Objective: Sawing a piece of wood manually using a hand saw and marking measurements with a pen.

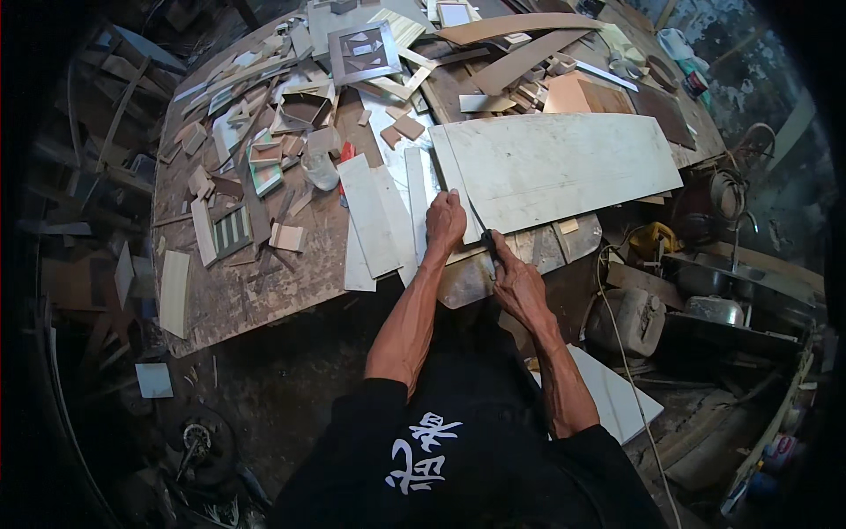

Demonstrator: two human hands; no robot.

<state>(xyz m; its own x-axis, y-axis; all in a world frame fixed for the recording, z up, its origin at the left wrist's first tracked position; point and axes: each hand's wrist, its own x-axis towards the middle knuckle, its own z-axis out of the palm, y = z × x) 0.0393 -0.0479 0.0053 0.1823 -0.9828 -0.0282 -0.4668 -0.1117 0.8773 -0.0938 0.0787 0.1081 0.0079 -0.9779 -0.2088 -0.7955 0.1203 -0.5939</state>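
A large whitish board point(564, 163) lies across the front of the workbench, its long side running off to the right. A thin dark line crosses it near its left end, between my hands. My left hand point(446, 222) is closed and pressed down at the board's left end; whether it grips the edge there cannot be made out. My right hand point(522, 289) is wrapped round a slim dark-handled tool point(487, 238) at the board's near edge, where the line ends. The tool's working end is too small to tell its kind.
Pale flat strips point(370, 212) lie left of my left hand. Wood offcuts, a clear plastic cup point(320, 169) and a square frame point(363, 53) clutter the cluttered workbench point(300, 304). At right stand a jerrycan point(627, 319) and a metal sink point(705, 280), with a cable point(621, 339) hanging nearby.
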